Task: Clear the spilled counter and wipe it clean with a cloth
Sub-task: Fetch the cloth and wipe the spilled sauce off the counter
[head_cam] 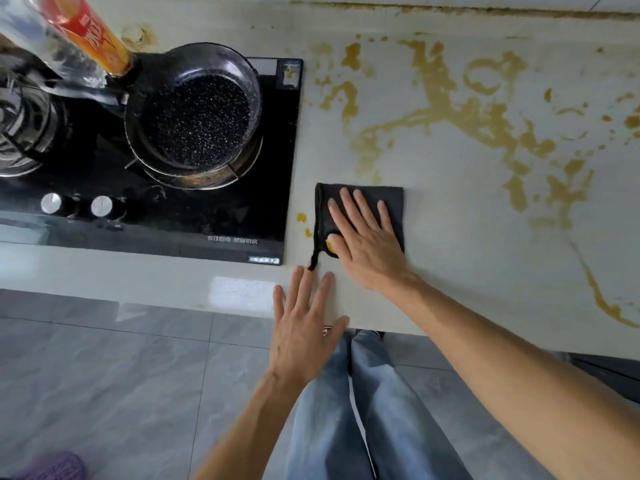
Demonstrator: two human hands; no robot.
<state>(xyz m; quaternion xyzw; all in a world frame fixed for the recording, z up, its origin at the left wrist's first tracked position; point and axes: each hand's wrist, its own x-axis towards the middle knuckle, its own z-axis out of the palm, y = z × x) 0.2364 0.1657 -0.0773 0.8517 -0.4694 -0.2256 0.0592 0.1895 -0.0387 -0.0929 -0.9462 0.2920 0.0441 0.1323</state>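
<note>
Head view: right hand (367, 237) presses flat on black cloth (393, 202) at centre; left hand (304, 327) rests open below (fingers spread); yellow spill (485, 126) upper right, stove (207, 202) left.

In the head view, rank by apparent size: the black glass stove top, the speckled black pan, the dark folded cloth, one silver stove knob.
1. Black glass stove top
2. Speckled black pan
3. Dark folded cloth, partly covered by the right hand
4. Silver stove knob
</note>
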